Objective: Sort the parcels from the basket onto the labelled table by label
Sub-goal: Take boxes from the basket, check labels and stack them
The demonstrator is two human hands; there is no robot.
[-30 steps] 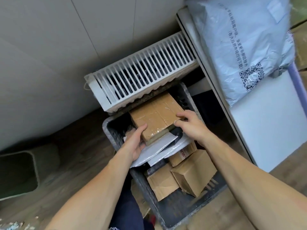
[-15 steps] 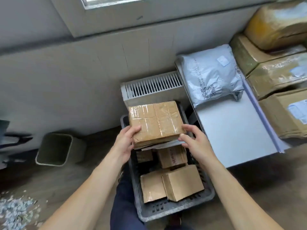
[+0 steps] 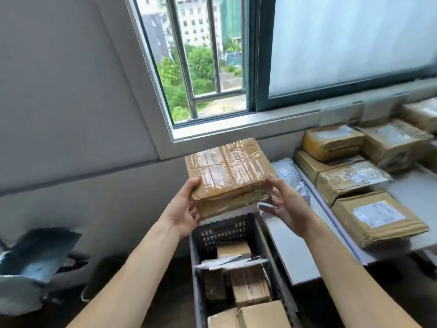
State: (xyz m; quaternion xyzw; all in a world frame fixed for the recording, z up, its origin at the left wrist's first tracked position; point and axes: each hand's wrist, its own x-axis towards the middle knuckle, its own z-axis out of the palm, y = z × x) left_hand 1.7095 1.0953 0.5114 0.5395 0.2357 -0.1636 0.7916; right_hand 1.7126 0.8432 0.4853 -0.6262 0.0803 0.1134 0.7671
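As left hand (image 3: 183,214) and right hand (image 3: 287,209) fingers clamp its edges, parcel (image 3: 227,171) hangs above basket (image 3: 227,230) — beside table (image 3: 295,252).

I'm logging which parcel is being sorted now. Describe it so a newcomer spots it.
Below the window, above the dark basket, a brown parcel is held in the air. The left hand grips its left corner, the right hand its right. Unlike the labelled boxes on the table, it shows only criss-crossed shiny tape.

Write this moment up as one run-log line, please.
hands: left hand and right hand grip taped parcel | position: above basket | table: other parcels lie there
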